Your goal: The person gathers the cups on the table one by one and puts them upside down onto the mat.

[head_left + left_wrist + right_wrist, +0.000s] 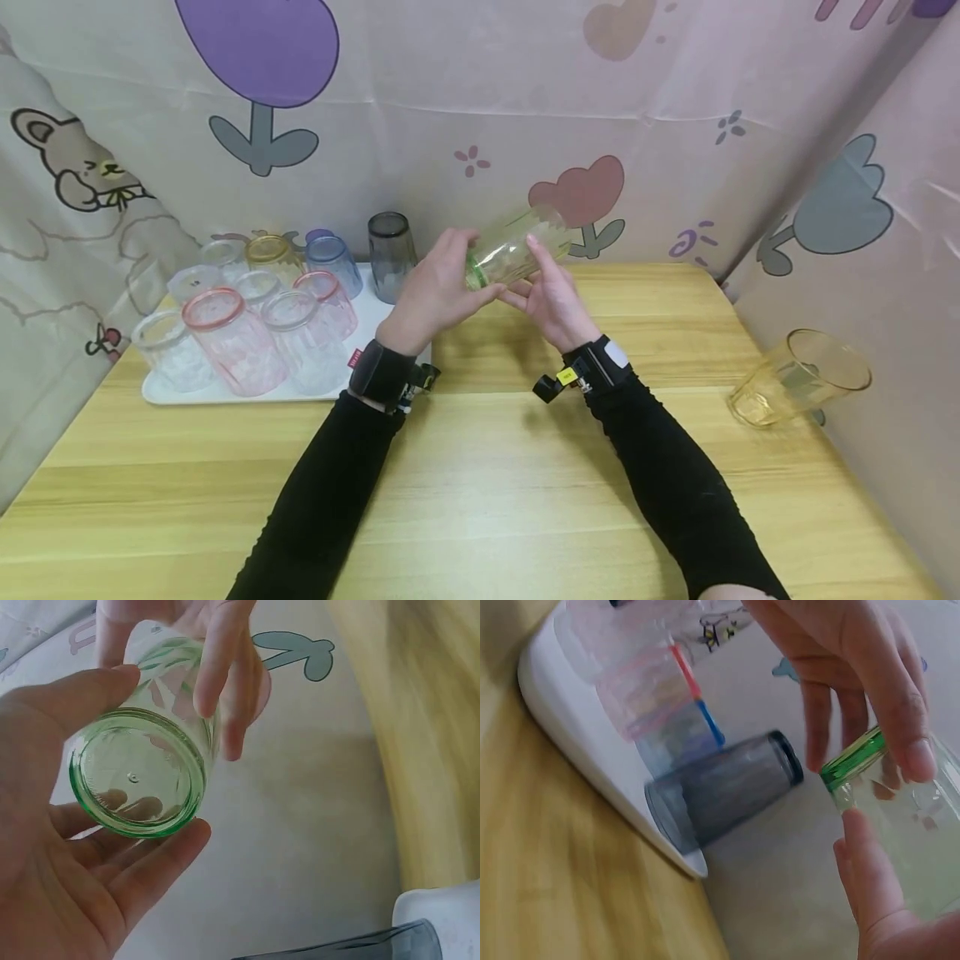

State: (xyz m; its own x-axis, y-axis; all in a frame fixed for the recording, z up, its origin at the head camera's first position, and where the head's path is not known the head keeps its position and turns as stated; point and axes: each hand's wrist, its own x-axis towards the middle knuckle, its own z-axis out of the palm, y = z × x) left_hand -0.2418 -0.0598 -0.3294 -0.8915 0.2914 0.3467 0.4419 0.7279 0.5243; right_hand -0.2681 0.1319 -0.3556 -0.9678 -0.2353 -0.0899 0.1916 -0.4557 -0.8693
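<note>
While the green glass (pixel 513 246) is held on its side in the air above the counter (pixel 480 467), it is gripped at its thick base by the left hand (pixel 435 292), thumb over the top and fingers beneath. The right hand (pixel 551 300) is curled round the body further along, so both grips are closed on it. To the left, a white tray (pixel 247 392) carries upturned tumblers, a grey one (pixel 390 250) nearest. A yellow glass (pixel 798 377) lies tipped at the right edge.
</note>
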